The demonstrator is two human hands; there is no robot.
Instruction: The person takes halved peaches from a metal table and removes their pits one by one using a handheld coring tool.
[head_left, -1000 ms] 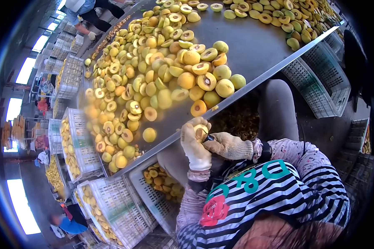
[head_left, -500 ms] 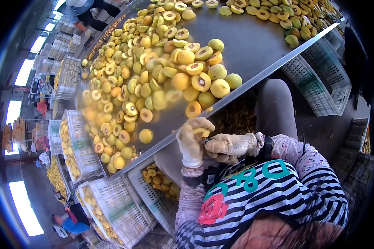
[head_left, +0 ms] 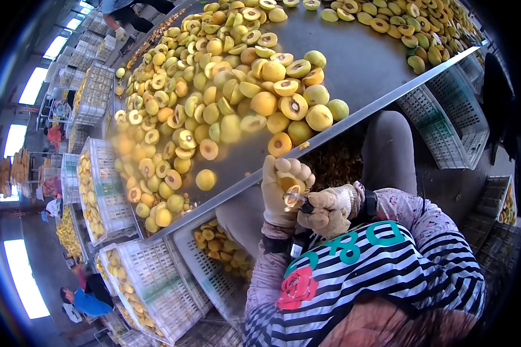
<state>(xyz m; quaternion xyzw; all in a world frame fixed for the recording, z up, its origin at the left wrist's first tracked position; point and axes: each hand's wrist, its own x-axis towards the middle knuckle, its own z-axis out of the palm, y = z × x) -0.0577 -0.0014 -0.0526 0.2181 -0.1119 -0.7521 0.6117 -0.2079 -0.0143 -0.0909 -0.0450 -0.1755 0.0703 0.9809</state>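
My left hand, in a pale work glove, grips a yellow peach half with its cut side toward my right hand. My right hand, gloved too, is closed around the dark handle of a small pitting tool. The tool's thin metal end meets the pit area of the peach half. Both hands are in front of my chest, just below the metal table's edge. On the table lies a large pile of peach halves, many with brown pits showing.
Beneath the edge on the left is a white crate holding peach halves. Another crate stands beside it. To the right is a white slatted crate. A second pile covers the far right of the table. Other people are in the background.
My left hand has turned so the peach half's cut face shows. The pitting tool's metal end is now visible at the pit. The whole view has shifted slightly.
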